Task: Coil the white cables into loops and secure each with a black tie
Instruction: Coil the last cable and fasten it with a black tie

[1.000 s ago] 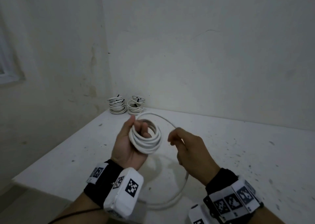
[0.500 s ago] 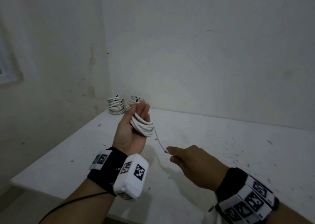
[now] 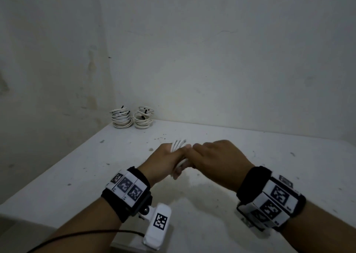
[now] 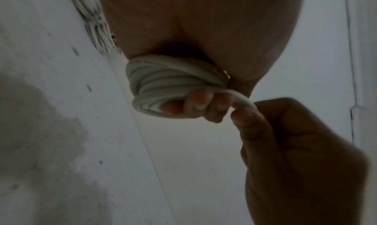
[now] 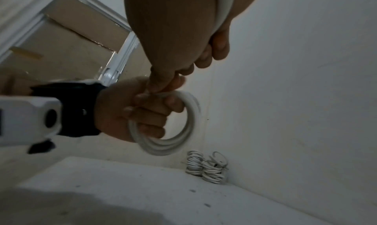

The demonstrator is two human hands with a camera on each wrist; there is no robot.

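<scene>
White cable (image 5: 169,128), wound into a bundle of several turns, sits in the left hand (image 3: 165,160), whose fingers (image 5: 146,114) curl through the middle of the loops and clamp them against the palm above the table (image 3: 250,156). Seen from the right wrist, the bundle hangs round those fingers as a near-complete ring, its outer arc free on the far side of the fist. The right hand (image 3: 217,156) meets the left, knuckles almost touching, and pinches the last free strand (image 4: 242,101) between thumb and forefinger right at the edge of the coil, so the loose end lies just beside the left fingertips and not out over the table. In the far corner 2 stacks of finished coils (image 3: 132,117) stand against the wall, each showing short black ties (image 3: 123,107); that part of the job looks done. For the coil in hand the winding appears nearly complete, with only the tail to lay in. No black tie shows near either hand, so I judge securing is not yet begun, and I cannot tell where the next tie will come from.
</scene>
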